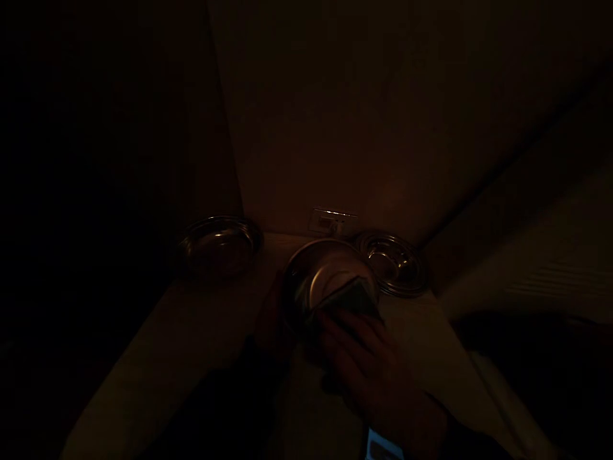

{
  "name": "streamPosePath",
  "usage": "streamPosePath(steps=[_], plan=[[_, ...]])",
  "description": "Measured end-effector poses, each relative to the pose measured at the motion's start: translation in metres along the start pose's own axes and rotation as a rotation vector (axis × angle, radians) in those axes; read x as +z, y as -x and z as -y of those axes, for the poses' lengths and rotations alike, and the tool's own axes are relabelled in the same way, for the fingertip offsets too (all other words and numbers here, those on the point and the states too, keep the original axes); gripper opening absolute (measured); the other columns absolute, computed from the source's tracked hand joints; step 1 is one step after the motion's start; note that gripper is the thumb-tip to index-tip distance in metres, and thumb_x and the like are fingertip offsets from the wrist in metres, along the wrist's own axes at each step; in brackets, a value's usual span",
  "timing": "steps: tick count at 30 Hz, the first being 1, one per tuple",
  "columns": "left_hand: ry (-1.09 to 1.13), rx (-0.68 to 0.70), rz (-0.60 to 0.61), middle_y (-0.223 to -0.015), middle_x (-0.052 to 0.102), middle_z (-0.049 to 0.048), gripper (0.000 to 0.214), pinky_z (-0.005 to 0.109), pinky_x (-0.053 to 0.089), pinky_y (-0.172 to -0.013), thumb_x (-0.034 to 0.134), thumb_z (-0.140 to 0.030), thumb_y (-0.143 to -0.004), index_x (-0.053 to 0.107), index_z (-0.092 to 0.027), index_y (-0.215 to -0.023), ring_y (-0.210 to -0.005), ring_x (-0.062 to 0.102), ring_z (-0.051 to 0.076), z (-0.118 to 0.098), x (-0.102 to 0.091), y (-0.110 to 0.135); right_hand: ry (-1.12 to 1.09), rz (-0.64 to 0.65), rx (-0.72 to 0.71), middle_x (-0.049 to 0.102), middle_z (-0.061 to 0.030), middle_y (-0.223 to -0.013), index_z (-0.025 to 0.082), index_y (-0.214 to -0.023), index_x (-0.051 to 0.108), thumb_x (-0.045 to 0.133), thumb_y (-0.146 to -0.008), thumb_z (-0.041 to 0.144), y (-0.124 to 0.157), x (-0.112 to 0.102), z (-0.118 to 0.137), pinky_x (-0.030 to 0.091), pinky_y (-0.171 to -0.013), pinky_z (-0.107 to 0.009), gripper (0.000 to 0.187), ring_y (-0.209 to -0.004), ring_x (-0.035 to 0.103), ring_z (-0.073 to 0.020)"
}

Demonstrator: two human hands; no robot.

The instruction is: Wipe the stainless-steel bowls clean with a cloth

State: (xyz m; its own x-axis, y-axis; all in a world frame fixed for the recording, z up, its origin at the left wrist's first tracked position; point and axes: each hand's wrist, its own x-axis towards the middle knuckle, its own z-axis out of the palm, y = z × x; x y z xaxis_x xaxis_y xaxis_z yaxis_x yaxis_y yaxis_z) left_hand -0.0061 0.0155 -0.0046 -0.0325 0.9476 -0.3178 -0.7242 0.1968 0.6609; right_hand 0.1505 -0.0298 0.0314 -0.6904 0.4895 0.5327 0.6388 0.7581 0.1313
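Observation:
The scene is very dark. A shiny metal bowl (330, 262) is tilted toward me above the middle of the table. My left hand (271, 319) grips its left side, the fingers mostly lost in shadow. With my right hand (361, 351) I press a dark, flat cloth or pad (352, 299) against the inside of the bowl; its exact kind cannot be made out. The fingers lie bent over the pad's near edge.
Another metal bowl (218, 246) stands at the table's back left. Several nested metal bowls or plates (393, 265) are at the back right. A socket-like plate (332, 221) is on the wall behind the wooden table (191, 345). A lit screen (383, 446) shows below my right wrist.

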Motion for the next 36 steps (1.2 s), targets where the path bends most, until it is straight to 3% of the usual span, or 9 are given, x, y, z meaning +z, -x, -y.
streamPosePath(steps=[5,8,11,14,18,23,25,31,36], plan=[[-0.016,0.067,-0.107,-0.093,0.073,-0.0069,0.024,0.020,0.040,-0.103,0.060,-0.007,-0.073,0.068,-0.028,-0.083,-0.124,0.050,0.016,0.002,-0.005,0.000,0.022,-0.009,0.102,0.065,-0.0126,-0.119,0.011,-0.113,0.060,0.046,-0.088,0.012,-0.002,0.000,-0.010,0.046,-0.086,-0.039,0.028,-0.112,0.054,-0.0253],[-0.018,0.022,-0.047,-0.084,0.074,-0.0018,0.015,0.028,0.044,-0.100,0.056,-0.015,-0.080,0.069,-0.023,-0.083,-0.114,0.058,0.019,0.002,-0.004,0.001,0.058,-0.002,0.123,0.064,-0.0136,-0.120,0.010,-0.114,0.059,0.047,-0.088,0.012,-0.001,0.001,-0.010,0.047,-0.085,-0.041,0.029,-0.112,0.054,-0.0268],[-0.035,0.007,-0.047,-0.079,0.073,-0.0005,0.017,0.029,0.045,-0.097,0.053,-0.020,-0.084,0.069,-0.022,-0.079,-0.105,0.063,0.020,0.001,-0.001,0.000,0.035,0.014,0.035,0.065,-0.0136,-0.119,0.011,-0.110,0.061,0.046,-0.087,0.010,0.005,0.001,-0.002,0.048,-0.085,-0.041,0.028,-0.113,0.053,-0.0260],[-0.095,0.060,-0.070,-0.082,0.073,-0.0038,0.020,0.023,0.040,-0.101,0.057,-0.009,-0.078,0.069,-0.025,-0.078,-0.108,0.061,0.016,0.002,-0.003,-0.001,0.029,0.019,0.017,0.065,-0.0119,-0.118,0.013,-0.110,0.061,0.043,-0.088,0.009,0.004,-0.002,-0.001,0.047,-0.085,-0.039,0.029,-0.112,0.054,-0.0236],[-0.145,0.112,-0.100,-0.089,0.074,-0.0068,0.032,0.014,0.033,-0.103,0.061,0.004,-0.068,0.070,-0.024,-0.079,-0.114,0.057,0.012,0.004,-0.008,0.000,0.111,-0.003,0.132,0.065,-0.0124,-0.119,0.011,-0.112,0.060,0.046,-0.089,0.014,-0.006,-0.005,-0.012,0.048,-0.084,-0.041,0.027,-0.110,0.056,-0.0262],[-0.019,-0.070,-0.032,-0.075,0.073,0.0007,0.021,0.029,0.050,-0.088,0.051,-0.018,-0.083,0.069,-0.020,-0.071,-0.095,0.066,0.020,-0.002,-0.001,0.003,0.068,0.015,0.042,0.065,-0.0108,-0.120,0.013,-0.107,0.063,0.042,-0.090,0.012,-0.004,-0.001,-0.003,0.046,-0.086,-0.040,0.027,-0.111,0.055,-0.0249],[-0.003,-0.069,-0.035,-0.074,0.073,-0.0029,0.017,0.026,0.050,-0.087,0.054,-0.015,-0.080,0.067,-0.023,-0.072,-0.095,0.066,0.018,-0.003,0.003,0.005,0.038,0.022,-0.002,0.065,-0.0105,-0.119,0.013,-0.107,0.063,0.042,-0.090,0.011,-0.003,-0.002,0.000,0.046,-0.087,-0.039,0.027,-0.112,0.054,-0.0235],[0.004,-0.242,0.015,-0.084,0.074,0.0045,0.026,0.034,0.051,-0.090,0.046,-0.033,-0.087,0.069,-0.021,-0.082,-0.100,0.065,0.023,-0.003,0.012,0.006,0.105,-0.012,0.145,0.063,-0.0131,-0.122,0.012,-0.114,0.060,0.046,-0.089,0.013,-0.009,0.000,-0.015,0.046,-0.085,-0.042,0.028,-0.112,0.054,-0.0265],[0.012,-0.162,0.035,-0.077,0.073,0.0034,0.017,0.029,0.051,-0.087,0.057,-0.032,-0.080,0.069,-0.021,-0.076,-0.098,0.066,0.022,0.005,-0.002,-0.002,0.035,-0.014,0.002,0.064,-0.0063,-0.123,0.015,-0.105,0.064,0.041,-0.091,0.011,-0.005,0.006,0.003,0.041,-0.091,-0.041,0.027,-0.114,0.052,-0.0236]])
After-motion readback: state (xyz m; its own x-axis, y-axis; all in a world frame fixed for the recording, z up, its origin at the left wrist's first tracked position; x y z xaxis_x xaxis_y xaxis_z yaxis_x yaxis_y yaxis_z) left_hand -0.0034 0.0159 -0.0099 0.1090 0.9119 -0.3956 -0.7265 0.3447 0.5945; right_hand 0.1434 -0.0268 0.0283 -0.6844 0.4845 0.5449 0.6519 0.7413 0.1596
